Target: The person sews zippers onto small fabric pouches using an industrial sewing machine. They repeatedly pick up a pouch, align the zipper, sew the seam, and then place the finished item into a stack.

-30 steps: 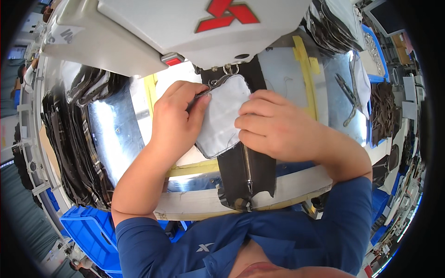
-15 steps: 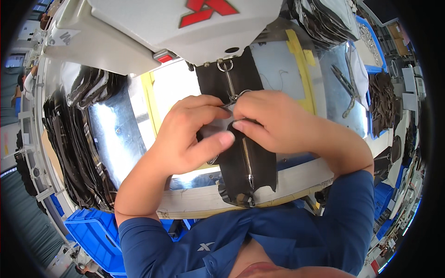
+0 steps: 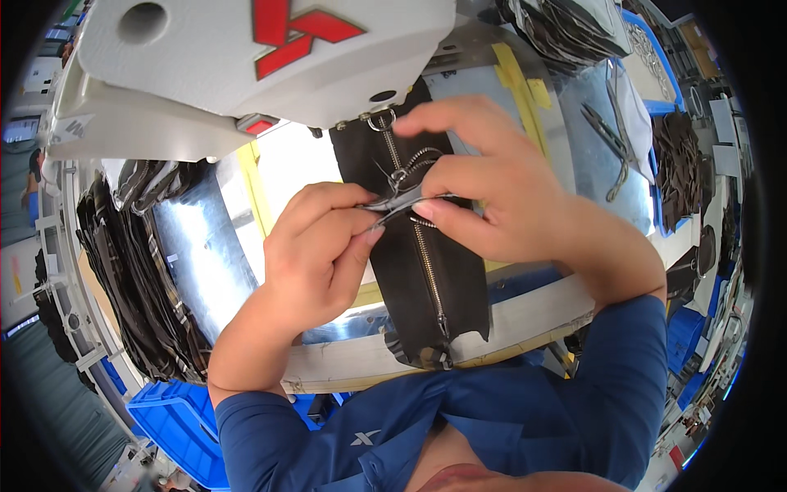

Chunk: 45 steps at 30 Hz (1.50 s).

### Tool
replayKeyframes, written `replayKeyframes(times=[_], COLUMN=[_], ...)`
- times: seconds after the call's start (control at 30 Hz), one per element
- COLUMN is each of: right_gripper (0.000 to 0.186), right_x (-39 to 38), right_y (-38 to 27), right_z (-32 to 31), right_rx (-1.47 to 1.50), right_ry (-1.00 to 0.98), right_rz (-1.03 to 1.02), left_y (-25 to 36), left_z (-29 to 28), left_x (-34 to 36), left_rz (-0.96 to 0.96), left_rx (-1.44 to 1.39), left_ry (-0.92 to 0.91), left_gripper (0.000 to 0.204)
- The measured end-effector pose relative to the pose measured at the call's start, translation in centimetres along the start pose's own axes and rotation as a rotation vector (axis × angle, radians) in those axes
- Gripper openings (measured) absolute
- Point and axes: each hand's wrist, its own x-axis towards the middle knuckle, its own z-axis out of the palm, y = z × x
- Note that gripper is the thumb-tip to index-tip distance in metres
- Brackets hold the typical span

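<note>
A dark brown fabric piece with a metal zipper [image 3: 428, 279] lies lengthwise before me, its far end under the sewing machine head [image 3: 270, 74]. Around its middle the layers are folded up, showing a grey lining edge [image 3: 402, 199]. My left hand [image 3: 316, 254] pinches the left end of this folded edge between thumb and fingers. Closed on the right end of the same edge is my right hand [image 3: 496, 184], with one finger stretched toward the metal ring [image 3: 381, 121] near the machine. A zipper slider [image 3: 398, 175] shows just beyond the fold.
Stacked dark fabric pieces [image 3: 135, 279] stand on the left of the table. Another stack [image 3: 566, 33] is at the back right. Thread snips [image 3: 605, 131] lie on the metal surface at right, beside blue trays of parts [image 3: 679, 168]. A blue crate [image 3: 180, 430] sits below at left.
Both hands now hold the fabric's fold, and the grey lining edge has come into sight between them. A right finger has stretched out away from me. The whole view has shifted slightly.
</note>
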Motion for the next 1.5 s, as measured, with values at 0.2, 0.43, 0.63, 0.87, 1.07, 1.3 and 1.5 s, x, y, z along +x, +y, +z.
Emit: replayKeyframes(times=[0.2, 0.43, 0.63, 0.87, 1.07, 1.3, 1.5], right_gripper=[0.016, 0.018, 0.022, 0.029, 0.036, 0.035, 0.036], right_x=[-0.7, -0.5, -0.3, -0.4, -0.6, -0.9, -0.4], right_y=[0.4, 0.0, -0.6, -0.2, 0.1, 0.3, 0.1], right_z=[-0.4, -0.4, -0.8, -0.4, -0.3, -0.2, -0.9], right_rx=[0.097, 0.159, 0.201, 0.122, -0.032, -0.145, 0.03], right_ry=[-0.05, -0.115, -0.119, -0.036, 0.108, 0.106, 0.051], right_rz=[-0.005, -0.038, -0.012, -0.165, -0.306, -0.365, -0.296], left_y=[0.3, -0.3, -0.3, -0.4, 0.3, 0.1, 0.0], left_z=[0.3, 1.0, 0.7, 0.3, -0.8, -0.9, -0.6], left_x=[-0.1, -0.7, -0.6, -0.7, -1.6, -1.6, -1.5], left_rz=[-0.009, 0.144, 0.24, 0.399, 0.393, 0.404, 0.399], left_rx=[-0.1, -0.138, -0.041, 0.138, 0.257, 0.249, 0.239], left_ry=[0.007, 0.086, 0.087, 0.148, 0.085, 0.085, 0.1], left_gripper=[0.012, 0.027, 0.034, 0.035, 0.044, 0.044, 0.042])
